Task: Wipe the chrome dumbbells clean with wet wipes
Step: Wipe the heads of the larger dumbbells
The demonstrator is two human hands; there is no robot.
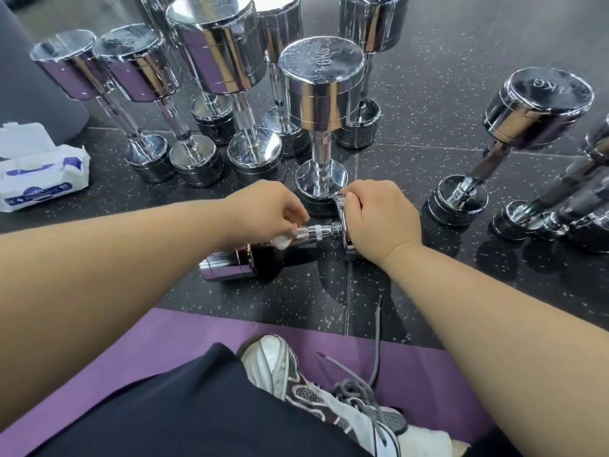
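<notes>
Now, left hand [267, 209]: pinching wet wipe [282, 241] on dumbbell [318, 231] handle
Right hand [379, 221]: gripping dumbbell's end disc
Wipes pack [43, 179]: left of left hand

Chrome dumbbells [315, 94], purple mat [184, 334]

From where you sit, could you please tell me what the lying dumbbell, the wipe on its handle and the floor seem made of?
Dumbbell: metal, probably chromed steel; mirror reflections, knurled handle. Wipe: soft white nonwoven or paper, judging by its crumpled folds. Floor: likely rubber tiles; matt black with pale flecks and straight seams.
</notes>
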